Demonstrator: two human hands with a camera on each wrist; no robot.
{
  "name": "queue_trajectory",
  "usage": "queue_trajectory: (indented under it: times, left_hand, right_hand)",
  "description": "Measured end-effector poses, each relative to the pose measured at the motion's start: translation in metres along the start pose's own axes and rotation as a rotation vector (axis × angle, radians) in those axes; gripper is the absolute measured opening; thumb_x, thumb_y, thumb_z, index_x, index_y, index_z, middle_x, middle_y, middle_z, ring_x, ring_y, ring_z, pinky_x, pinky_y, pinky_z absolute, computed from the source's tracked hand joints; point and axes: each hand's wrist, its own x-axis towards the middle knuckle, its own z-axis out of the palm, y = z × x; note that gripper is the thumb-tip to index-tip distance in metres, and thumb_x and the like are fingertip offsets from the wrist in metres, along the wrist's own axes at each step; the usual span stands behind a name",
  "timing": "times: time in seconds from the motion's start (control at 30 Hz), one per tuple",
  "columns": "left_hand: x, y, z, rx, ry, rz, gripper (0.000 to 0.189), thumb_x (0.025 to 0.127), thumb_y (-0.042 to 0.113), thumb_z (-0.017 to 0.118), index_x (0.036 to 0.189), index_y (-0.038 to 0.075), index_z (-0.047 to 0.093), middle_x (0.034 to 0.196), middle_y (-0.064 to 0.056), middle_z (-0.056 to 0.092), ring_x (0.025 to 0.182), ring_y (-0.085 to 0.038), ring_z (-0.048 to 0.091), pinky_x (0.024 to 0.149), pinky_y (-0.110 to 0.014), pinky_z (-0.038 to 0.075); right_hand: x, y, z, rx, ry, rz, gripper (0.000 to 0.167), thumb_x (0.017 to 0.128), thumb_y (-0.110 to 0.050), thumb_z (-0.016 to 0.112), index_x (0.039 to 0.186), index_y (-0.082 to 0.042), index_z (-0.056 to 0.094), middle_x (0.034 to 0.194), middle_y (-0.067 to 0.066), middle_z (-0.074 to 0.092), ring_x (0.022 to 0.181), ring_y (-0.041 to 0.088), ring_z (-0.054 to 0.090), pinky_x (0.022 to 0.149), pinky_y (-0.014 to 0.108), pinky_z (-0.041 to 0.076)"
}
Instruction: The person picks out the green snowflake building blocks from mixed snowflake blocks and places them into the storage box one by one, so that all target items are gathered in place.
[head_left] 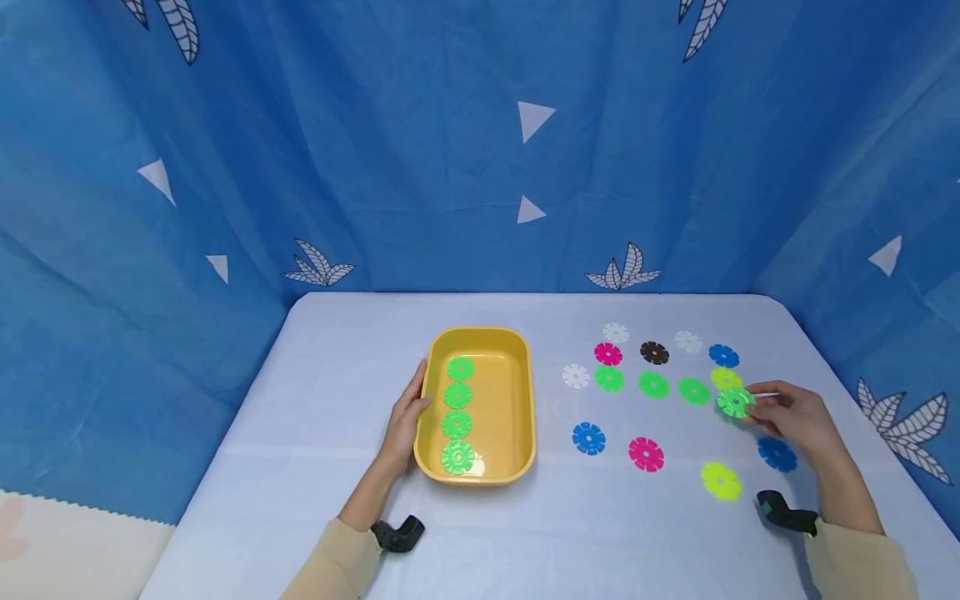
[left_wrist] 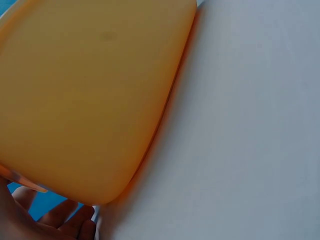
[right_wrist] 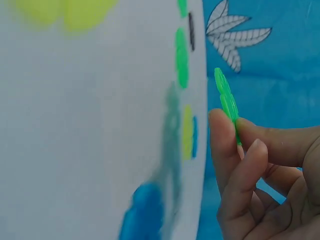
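Green notched disc (head_left: 736, 402), thin and glossy, is pinched between thumb and fingers of the right hand (head_left: 793, 415), above the white cloth (head_left: 337, 375). I observe the left hand (head_left: 403, 421) gripping the left side of the smooth, round-cornered yellow tray (head_left: 498, 400), where four scalloped green discs (head_left: 457, 395) form a column.

The tray (head_left: 504, 408) has room beside 4 discs (head_left: 457, 425).

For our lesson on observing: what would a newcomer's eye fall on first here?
Probably the yellow tray on the white table, held by the left hand, with four green discs lined up inside. Next, the bright green disc pinched in the right hand, near scattered discs on the right.
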Motion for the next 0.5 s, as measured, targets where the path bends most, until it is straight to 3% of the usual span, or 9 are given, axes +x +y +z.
queue_trajectory:
  times: [0.1, 0.27, 0.5]
  left_hand:
    - [0.000, 0.001, 0.000, -0.001, 0.003, -0.002, 0.059, 0.103, 0.015, 0.035, 0.158, 0.023, 0.016, 0.165, 0.008, 0.011, 0.153, -0.014, 0.004, 0.125, -0.040, 0.007]
    - [-0.001, 0.003, 0.000, -0.006, 0.005, -0.004, 0.059, 0.103, 0.016, 0.036, 0.158, 0.025, 0.017, 0.165, 0.009, 0.010, 0.153, -0.014, 0.004, 0.125, -0.040, 0.006]
    - [0.000, 0.001, 0.001, -0.014, 0.001, -0.005, 0.059, 0.103, 0.016, 0.035, 0.158, 0.024, 0.017, 0.165, 0.009, 0.011, 0.153, -0.013, 0.003, 0.125, -0.039, 0.006]
  right_hand:
    - [0.007, -0.003, 0.003, 0.060, -0.031, -0.052, 0.046, 0.097, -0.016, 0.059, 0.132, 0.011, 0.047, 0.088, 0.007, 0.061, 0.069, 0.011, 0.070, 0.059, 0.023, 0.056]
    - [0.025, -0.006, 0.018, 0.098, -0.063, -0.103, 0.043, 0.090, -0.033, 0.071, 0.120, -0.007, 0.057, 0.088, -0.001, 0.060, 0.071, 0.012, 0.071, 0.056, 0.025, 0.057]
    - [0.003, -0.088, 0.049, 0.087, -0.236, -0.220, 0.039, 0.093, -0.008, 0.064, 0.127, 0.008, 0.052, 0.099, 0.018, 0.056, 0.078, 0.025, 0.073, 0.062, 0.025, 0.058]
